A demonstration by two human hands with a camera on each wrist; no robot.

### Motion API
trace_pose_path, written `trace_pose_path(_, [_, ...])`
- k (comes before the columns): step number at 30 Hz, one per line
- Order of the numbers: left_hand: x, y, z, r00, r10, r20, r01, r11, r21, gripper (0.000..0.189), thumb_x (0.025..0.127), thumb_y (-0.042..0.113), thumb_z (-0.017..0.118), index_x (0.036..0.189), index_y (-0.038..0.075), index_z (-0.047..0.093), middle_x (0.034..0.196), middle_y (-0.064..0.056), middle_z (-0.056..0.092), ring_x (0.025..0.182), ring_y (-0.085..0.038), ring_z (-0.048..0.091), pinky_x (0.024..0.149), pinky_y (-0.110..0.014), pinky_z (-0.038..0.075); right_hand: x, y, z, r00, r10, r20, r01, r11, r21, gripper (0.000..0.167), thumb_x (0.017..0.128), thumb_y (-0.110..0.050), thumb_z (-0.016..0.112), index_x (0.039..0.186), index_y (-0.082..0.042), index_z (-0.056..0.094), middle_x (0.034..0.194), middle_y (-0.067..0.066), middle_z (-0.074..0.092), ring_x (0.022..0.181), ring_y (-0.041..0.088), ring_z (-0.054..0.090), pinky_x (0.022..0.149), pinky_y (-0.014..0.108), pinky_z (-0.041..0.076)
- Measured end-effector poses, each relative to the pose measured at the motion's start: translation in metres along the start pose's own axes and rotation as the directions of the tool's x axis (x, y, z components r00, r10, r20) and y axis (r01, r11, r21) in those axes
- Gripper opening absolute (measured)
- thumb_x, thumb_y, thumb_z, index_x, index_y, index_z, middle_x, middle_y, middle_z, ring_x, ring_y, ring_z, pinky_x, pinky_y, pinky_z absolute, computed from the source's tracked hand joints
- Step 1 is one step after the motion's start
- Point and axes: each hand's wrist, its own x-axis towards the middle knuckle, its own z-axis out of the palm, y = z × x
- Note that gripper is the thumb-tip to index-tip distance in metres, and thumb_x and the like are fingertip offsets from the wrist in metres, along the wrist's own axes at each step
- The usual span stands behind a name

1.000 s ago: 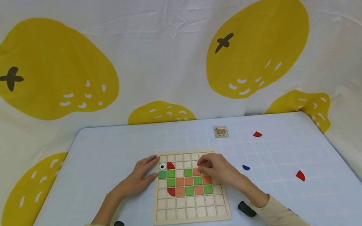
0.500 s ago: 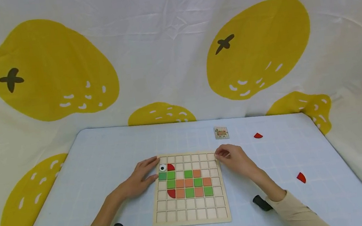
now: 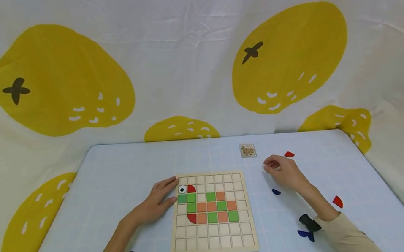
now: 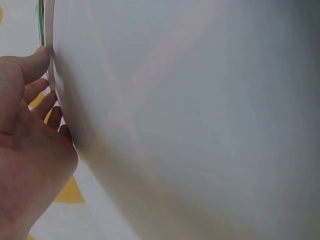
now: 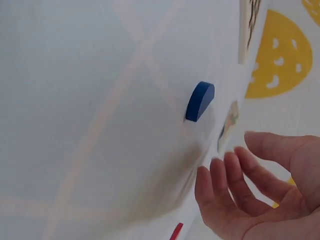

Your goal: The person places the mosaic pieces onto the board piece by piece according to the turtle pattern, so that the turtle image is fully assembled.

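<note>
A wooden grid board (image 3: 213,239) lies flat, carrying green and orange squares (image 3: 211,206), red quarter-round pieces and a white eye tile (image 3: 182,190). At its left edge rests my left hand (image 3: 154,202), fingers stretched along the rim and thumb touching the side; the left wrist view has this hand (image 4: 30,125) against the board's edge. Right of the board, my right hand (image 3: 284,172) hovers with nothing in its loosely bent fingers. Close to it are a blue half-round piece (image 5: 200,101) on the table and a red quarter-round piece (image 3: 289,154) just beyond.
A small pattern card (image 3: 248,150) lies behind the board to the right. Another red piece (image 3: 337,202) sits right of the right forearm, and two blue pieces (image 3: 306,235) lie near that wrist. A fruit-print curtain (image 3: 197,58) hangs behind the table.
My right hand has moved off the board's upper right part and out to the right, over the table. Blue pieces have come into view beside that arm. The left hand stays in place.
</note>
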Motion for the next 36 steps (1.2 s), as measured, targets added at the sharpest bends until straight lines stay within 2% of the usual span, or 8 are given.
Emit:
trace_pose_path(6, [-0.001, 0.000, 0.000, 0.999, 0.036, -0.011, -0.036, 0.999, 0.002, 0.060, 0.107, 0.020, 0.057, 0.159, 0.003, 0.035, 0.165, -0.020, 0.028, 0.150, -0.043, 0.022, 0.117, -0.065, 0.026, 0.003, 0.011, -0.012, 0.999, -0.014, -0.040, 0.014, 1.000, -0.001, 0.020, 0.098, -0.007, 0.068, 0.114, 0.006, 0.068, 0.102, 0.018, 0.071, 0.094, 0.033, 0.068, 0.089, 0.049, 0.057])
trace_pose_path(10, [-0.001, -0.001, 0.000, 0.999, 0.046, -0.013, -0.046, 0.999, 0.008, 0.060, 0.107, 0.020, 0.057, 0.159, 0.002, 0.035, 0.165, -0.020, 0.028, 0.150, -0.042, 0.023, 0.117, -0.064, 0.026, 0.004, 0.018, -0.019, 0.995, -0.028, -0.100, 0.029, 1.000, 0.006, 0.022, 0.099, -0.006, 0.067, 0.115, 0.008, 0.067, 0.106, 0.022, 0.069, 0.100, 0.037, 0.065, 0.092, 0.053, 0.055])
trace_pose_path(14, [-0.001, -0.002, 0.001, 0.999, 0.043, -0.010, -0.043, 0.999, -0.001, 0.060, 0.107, 0.021, 0.057, 0.159, 0.003, 0.034, 0.165, -0.019, 0.028, 0.150, -0.042, 0.022, 0.117, -0.064, 0.026, 0.008, 0.025, -0.024, 0.990, -0.012, -0.138, 0.011, 1.000, -0.004, 0.026, 0.099, -0.008, 0.066, 0.119, 0.009, 0.065, 0.114, 0.027, 0.067, 0.108, 0.042, 0.061, 0.096, 0.056, 0.051])
trace_pose_path(21, [0.000, -0.004, 0.002, 1.000, 0.030, -0.001, -0.030, 1.000, -0.007, 0.060, 0.108, 0.024, 0.056, 0.160, 0.004, 0.034, 0.166, -0.018, 0.027, 0.151, -0.041, 0.021, 0.118, -0.064, 0.025, 0.014, 0.039, -0.031, 0.990, 0.082, -0.112, -0.086, 0.996, -0.033, 0.034, 0.101, -0.008, 0.060, 0.131, 0.010, 0.060, 0.125, 0.034, 0.057, 0.117, 0.048, 0.050, 0.106, 0.064, 0.040])
trace_pose_path(24, [0.001, -0.003, 0.003, 1.000, 0.025, -0.003, -0.025, 1.000, -0.004, 0.061, 0.107, 0.023, 0.057, 0.160, 0.004, 0.034, 0.166, -0.018, 0.027, 0.151, -0.042, 0.022, 0.118, -0.064, 0.025, 0.017, 0.045, -0.034, 0.991, 0.088, -0.098, -0.093, 0.994, -0.054, 0.037, 0.101, -0.005, 0.059, 0.133, 0.012, 0.058, 0.130, 0.036, 0.054, 0.123, 0.052, 0.047, 0.109, 0.066, 0.036])
trace_pose_path(28, [0.001, -0.003, 0.003, 1.000, 0.025, -0.005, -0.025, 1.000, -0.004, 0.060, 0.107, 0.022, 0.057, 0.160, 0.004, 0.034, 0.166, -0.018, 0.027, 0.151, -0.041, 0.022, 0.118, -0.064, 0.025, 0.020, 0.054, -0.036, 0.995, 0.072, -0.074, -0.078, 0.993, -0.085, 0.038, 0.098, -0.001, 0.060, 0.132, 0.016, 0.056, 0.130, 0.039, 0.054, 0.120, 0.053, 0.049, 0.108, 0.066, 0.037])
trace_pose_path(36, [0.001, -0.001, 0.002, 1.000, 0.028, -0.001, -0.028, 1.000, -0.003, 0.060, 0.107, 0.020, 0.056, 0.160, 0.002, 0.033, 0.166, -0.019, 0.027, 0.150, -0.042, 0.021, 0.118, -0.064, 0.024, 0.023, 0.060, -0.038, 0.994, 0.096, -0.054, -0.101, 0.990, -0.098, 0.034, 0.096, 0.002, 0.062, 0.128, 0.015, 0.059, 0.126, 0.037, 0.057, 0.113, 0.051, 0.050, 0.106, 0.065, 0.040])
